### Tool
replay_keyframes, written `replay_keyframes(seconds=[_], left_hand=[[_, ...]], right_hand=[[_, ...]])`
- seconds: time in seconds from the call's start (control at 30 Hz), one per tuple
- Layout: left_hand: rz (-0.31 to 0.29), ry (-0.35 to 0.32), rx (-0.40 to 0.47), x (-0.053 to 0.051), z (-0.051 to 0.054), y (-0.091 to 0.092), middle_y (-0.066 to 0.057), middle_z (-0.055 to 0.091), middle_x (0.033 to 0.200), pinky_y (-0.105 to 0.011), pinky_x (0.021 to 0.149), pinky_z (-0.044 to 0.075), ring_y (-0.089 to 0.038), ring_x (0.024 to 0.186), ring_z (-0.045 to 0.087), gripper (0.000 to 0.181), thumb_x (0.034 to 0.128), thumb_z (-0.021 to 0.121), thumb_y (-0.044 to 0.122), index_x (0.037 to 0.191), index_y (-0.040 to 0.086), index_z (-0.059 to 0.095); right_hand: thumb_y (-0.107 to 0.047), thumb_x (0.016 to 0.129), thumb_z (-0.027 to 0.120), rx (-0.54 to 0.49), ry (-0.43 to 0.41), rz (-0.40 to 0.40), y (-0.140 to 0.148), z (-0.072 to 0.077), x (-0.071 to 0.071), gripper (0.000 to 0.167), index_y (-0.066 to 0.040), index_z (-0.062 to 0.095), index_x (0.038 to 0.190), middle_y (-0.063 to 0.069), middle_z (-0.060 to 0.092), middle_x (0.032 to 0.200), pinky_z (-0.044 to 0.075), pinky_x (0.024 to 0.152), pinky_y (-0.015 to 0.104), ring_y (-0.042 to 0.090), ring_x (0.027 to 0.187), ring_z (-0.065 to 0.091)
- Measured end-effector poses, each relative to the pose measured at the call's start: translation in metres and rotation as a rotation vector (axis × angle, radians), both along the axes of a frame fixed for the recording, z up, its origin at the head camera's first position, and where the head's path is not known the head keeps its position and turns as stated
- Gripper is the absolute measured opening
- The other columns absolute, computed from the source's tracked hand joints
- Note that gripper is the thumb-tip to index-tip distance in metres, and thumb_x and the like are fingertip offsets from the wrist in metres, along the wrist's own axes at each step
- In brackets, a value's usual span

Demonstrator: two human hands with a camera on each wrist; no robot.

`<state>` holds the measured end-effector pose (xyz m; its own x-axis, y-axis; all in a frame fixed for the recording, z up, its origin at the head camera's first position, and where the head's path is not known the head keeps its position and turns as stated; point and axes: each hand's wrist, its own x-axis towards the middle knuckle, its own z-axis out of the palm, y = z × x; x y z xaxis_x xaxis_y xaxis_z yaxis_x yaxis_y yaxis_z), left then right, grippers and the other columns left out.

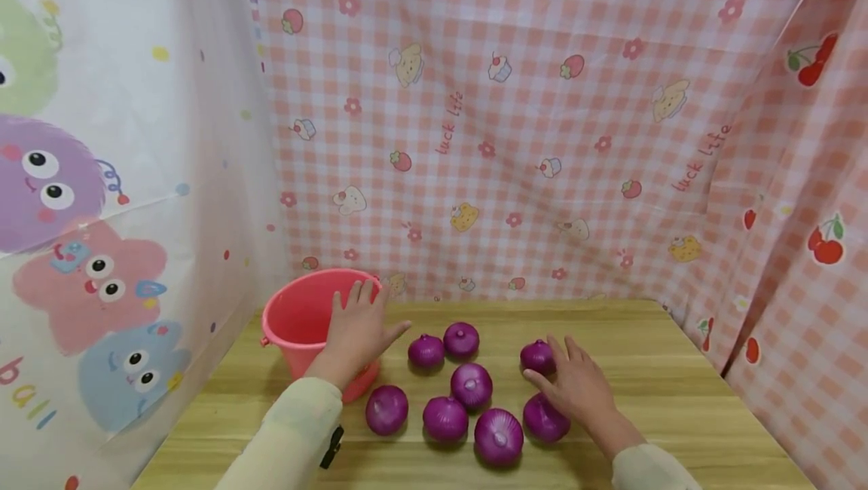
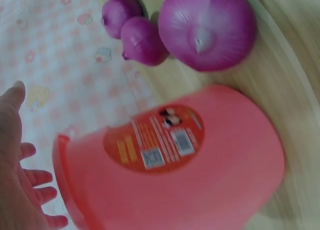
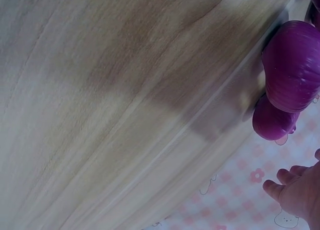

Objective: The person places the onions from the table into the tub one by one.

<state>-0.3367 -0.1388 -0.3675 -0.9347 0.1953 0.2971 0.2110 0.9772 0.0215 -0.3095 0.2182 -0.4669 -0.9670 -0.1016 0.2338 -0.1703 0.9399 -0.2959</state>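
Note:
A pink bucket (image 1: 298, 350) stands at the left of the wooden table, a printed label (image 2: 160, 137) on its side. Over its right rim is my left hand (image 1: 356, 335), fingers spread and holding nothing; in the left wrist view the fingertips sit close to the rim, and whether they touch it I cannot tell. My right hand (image 1: 579, 384) hovers with fingers extended beside two purple onions at the right, the rear one (image 1: 538, 357) and the front one (image 1: 545, 418). In the right wrist view, this hand's fingers (image 3: 272, 189) appear apart from the onions.
Several more onions lie mid-table, among them a front one (image 1: 498, 437), a left one (image 1: 386, 410) and a back one (image 1: 461, 340). A checked pink cloth (image 1: 515, 113) hangs behind the wooden table (image 1: 678, 399). A white cartoon-printed sheet (image 1: 203, 136) hangs at the left.

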Motion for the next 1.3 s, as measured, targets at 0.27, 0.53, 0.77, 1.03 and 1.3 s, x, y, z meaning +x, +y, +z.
replay_keyframes(seconds=[0.27, 0.53, 0.77, 1.03, 1.3], left_hand=[[0.041, -0.022, 0.103, 0.004, 0.001, -0.035, -0.028, 0.031, 0.154, -0.071, 0.111, 0.014, -0.048, 0.142, 0.024, 0.084, 0.0914, 0.058, 0.061, 0.150, 0.003, 0.039], [0.103, -0.064, 0.174, 0.007, 0.003, -0.061, -0.031, 0.030, 0.153, -0.074, 0.109, 0.009, -0.052, 0.142, 0.020, 0.093, 0.0880, 0.061, 0.063, 0.151, 0.001, 0.034], [0.135, -0.075, 0.194, 0.010, 0.002, -0.081, -0.034, 0.028, 0.152, -0.076, 0.108, 0.008, -0.053, 0.140, 0.019, 0.099, 0.0855, 0.063, 0.066, 0.151, -0.002, 0.032], [0.148, -0.095, 0.200, 0.018, -0.002, -0.102, -0.037, 0.024, 0.152, -0.076, 0.106, 0.013, -0.056, 0.139, 0.019, 0.109, 0.0844, 0.057, 0.073, 0.150, -0.009, 0.027], [0.188, -0.141, 0.226, 0.024, -0.003, -0.114, -0.039, 0.022, 0.150, -0.078, 0.104, 0.015, -0.058, 0.135, 0.021, 0.123, 0.0791, 0.052, 0.082, 0.150, -0.013, 0.021]], right_hand=[[-0.060, 0.094, 0.055, -0.043, -0.006, 0.022, -0.001, -0.002, 0.001, 0.083, -0.002, 0.037, 0.150, 0.038, 0.030, 0.149, 0.033, 0.103, 0.069, 0.058, 0.130, 0.036], [-0.057, 0.095, 0.057, -0.073, 0.001, 0.040, -0.003, -0.005, 0.002, 0.082, -0.001, 0.035, 0.151, 0.037, 0.035, 0.146, 0.036, 0.100, 0.069, 0.057, 0.128, 0.040], [-0.056, 0.095, 0.057, -0.105, 0.020, 0.044, -0.002, -0.005, 0.006, 0.081, 0.000, 0.037, 0.150, 0.036, 0.038, 0.144, 0.039, 0.099, 0.068, 0.055, 0.127, 0.042], [-0.052, 0.096, 0.059, -0.131, 0.033, 0.053, -0.003, -0.007, 0.009, 0.077, 0.001, 0.040, 0.148, 0.035, 0.041, 0.142, 0.040, 0.098, 0.067, 0.054, 0.127, 0.043], [-0.060, 0.095, 0.054, -0.137, 0.015, 0.059, -0.002, -0.007, 0.016, 0.082, 0.002, 0.041, 0.148, 0.035, 0.041, 0.143, 0.040, 0.098, 0.067, 0.055, 0.128, 0.042]])
